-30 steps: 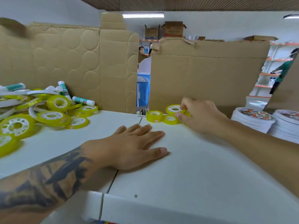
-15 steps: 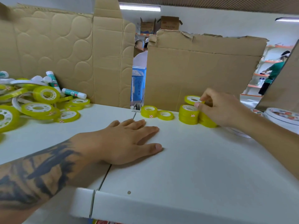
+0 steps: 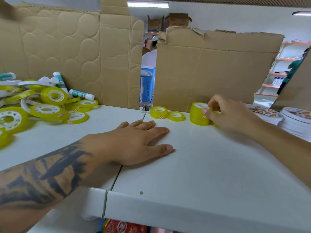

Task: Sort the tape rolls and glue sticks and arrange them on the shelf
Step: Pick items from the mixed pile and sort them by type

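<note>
The white shelf (image 3: 210, 165) carries everything here, and the seam between its two panels serves as the landmark. The left hand (image 3: 134, 145) lies flat across that seam, fingers straight and spread, palm down on the shelf, grasping nothing; its forearm bears a dark tattoo.

Right of the seam, at the back against the torn cardboard panel (image 3: 210, 69), stands a short stack of yellow tape rolls (image 3: 198, 115). The right hand (image 3: 230, 115) is curled over it from the right — thumb and fingertips pinch the top roll of the stack, and more yellow tape shows under the palm. Between the seam and that stack lie two single rolls touching each other: a thicker yellow roll (image 3: 158, 112) nearest the seam and a thinner roll (image 3: 175, 116) just beside it.

Left of the seam, well apart from the stack, a loose heap of yellow tape rolls (image 3: 48, 105) of mixed widths spreads over the shelf, some flat, some tilted. Green-and-white glue sticks (image 3: 81, 94) lie on and behind the heap, against the embossed cardboard sheet (image 3: 67, 47).

Far right of the seam, beyond the right hand, stand piles of flat round white tape rolls (image 3: 296, 118) with patterned tops — partly hidden by the forearm.
</note>
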`<state>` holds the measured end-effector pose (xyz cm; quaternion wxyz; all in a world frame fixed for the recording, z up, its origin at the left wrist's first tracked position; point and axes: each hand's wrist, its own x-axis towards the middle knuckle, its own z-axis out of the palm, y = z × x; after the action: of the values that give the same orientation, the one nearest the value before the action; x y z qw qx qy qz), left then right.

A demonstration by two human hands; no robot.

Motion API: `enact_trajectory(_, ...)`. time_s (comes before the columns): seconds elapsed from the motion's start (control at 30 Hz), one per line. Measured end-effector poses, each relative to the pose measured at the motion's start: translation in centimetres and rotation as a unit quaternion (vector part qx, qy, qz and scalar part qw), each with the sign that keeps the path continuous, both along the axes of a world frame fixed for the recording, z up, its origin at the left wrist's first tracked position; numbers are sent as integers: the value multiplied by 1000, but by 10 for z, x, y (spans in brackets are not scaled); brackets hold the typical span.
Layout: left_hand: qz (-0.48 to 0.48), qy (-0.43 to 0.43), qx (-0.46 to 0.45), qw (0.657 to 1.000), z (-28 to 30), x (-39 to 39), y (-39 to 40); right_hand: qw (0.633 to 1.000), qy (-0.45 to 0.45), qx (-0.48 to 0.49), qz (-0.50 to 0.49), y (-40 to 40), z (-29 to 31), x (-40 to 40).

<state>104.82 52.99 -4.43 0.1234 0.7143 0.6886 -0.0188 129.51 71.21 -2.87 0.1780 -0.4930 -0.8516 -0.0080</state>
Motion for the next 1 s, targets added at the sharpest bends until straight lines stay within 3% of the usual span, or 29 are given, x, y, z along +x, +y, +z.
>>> enact_trajectory(0.17, 0, -20, 17, 1000, 5, -5, -1, 998, -48, 27, 10, -8, 5, -4)
enact_trajectory(0.33, 24, 30, 127, 991, 17, -34, -18, 984, -114, 97, 93, -43, 19, -35)
enact_trajectory(0.5, 149, 67, 180, 970, 33, -84, -71, 963, -164, 93, 191, -82, 24, -105)
enact_trajectory(0.67, 289, 103, 242, 921, 42, -134, -140, 937, -157, 78, 302, -126, 19, -177)
enact_trajectory(0.8, 375, 131, 206, 894, 35, -169, -179, 912, -147, 82, 373, -156, 17, -219)
enact_trajectory(1.0, 416, -7, 216, 883, 19, -189, -195, 891, -125, 83, 427, -184, 11, -241)
